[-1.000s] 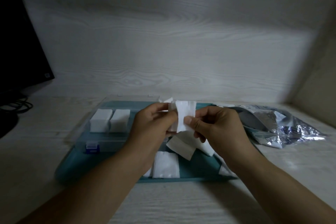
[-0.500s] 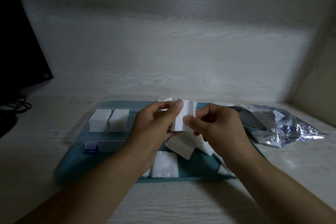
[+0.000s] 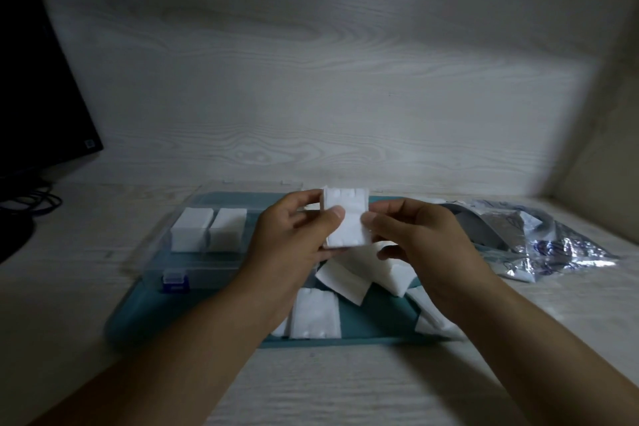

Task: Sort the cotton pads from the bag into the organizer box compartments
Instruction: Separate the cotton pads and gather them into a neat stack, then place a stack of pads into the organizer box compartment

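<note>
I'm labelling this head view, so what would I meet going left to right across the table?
Monitor → cables → blue latch → two stacks of pads in the organizer box → left hand → held stack of cotton pads → right hand → foil bag.

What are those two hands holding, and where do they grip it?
A small stack of cotton pads: the left hand pinches its left edge, the right hand its right edge.
</note>
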Motion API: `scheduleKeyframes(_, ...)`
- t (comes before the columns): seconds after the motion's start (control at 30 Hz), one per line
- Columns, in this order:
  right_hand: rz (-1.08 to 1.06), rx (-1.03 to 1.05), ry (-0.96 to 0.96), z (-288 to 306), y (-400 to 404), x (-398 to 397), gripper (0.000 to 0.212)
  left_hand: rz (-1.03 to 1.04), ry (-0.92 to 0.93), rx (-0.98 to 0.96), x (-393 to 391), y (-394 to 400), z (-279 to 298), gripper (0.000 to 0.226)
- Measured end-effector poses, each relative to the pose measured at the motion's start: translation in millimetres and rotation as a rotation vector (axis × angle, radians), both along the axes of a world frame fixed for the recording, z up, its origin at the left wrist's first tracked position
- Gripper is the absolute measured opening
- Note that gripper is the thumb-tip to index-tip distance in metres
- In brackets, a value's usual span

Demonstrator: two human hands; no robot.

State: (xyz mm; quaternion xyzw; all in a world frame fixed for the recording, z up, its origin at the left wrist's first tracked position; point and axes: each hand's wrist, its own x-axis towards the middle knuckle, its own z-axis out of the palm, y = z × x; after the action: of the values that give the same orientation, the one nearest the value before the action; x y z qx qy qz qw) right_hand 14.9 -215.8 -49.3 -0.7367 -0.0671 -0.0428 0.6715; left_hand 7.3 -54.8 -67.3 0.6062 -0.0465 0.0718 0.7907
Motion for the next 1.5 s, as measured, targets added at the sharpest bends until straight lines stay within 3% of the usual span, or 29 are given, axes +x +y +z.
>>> scheduleKeyframes(0.37,0.057,0.041,-0.016,-2.2,6.5,-3.3,0.013,0.072,-0.023,0.118,-1.5,0.7,-0.3,0.03)
scheduleKeyframes(0.57,0.114,0.077,-0.014,5.1,7.7,-4.2,0.023,0.075,-0.079,0.3,-2.8,5.4,7.8,0.043)
scheduleKeyframes(0.67,0.129,0.095,0.015,15.3,16.7,0.2,0.021,0.112,-0.127,0.486,2.1,16.2,14.3,0.048)
scheduleKeyframes(0.8,0.135,-0.002,0.071,34.7,45.9,19.5,0.018,0.23,-0.156,0.654,9.1,43.6,27.9,0.047)
scheduleKeyframes(0.97,0.108,-0.165,0.219,50.0,96.8,55.8,0.024,0.61,-0.247,0.76,22.0,99.9,29.5,0.025)
scheduleKeyframes(1.17,0.064,-0.411,0.345,40.2,127.2,76.0,0.017,0.555,-0.278,1.006,28.7,117.6,5.7,0.028)
scheduleKeyframes(1.37,0.033,-0.534,0.331,31.6,131.8,79.8,0.029,0.404,-0.306,1.27,26.7,114.1,0.2,0.029)
scheduleKeyframes(1.5,0.028,-0.685,0.323,27.9,139.7,84.2,0.033,0.342,-0.257,1.337,27.0,114.6,-2.3,0.032)
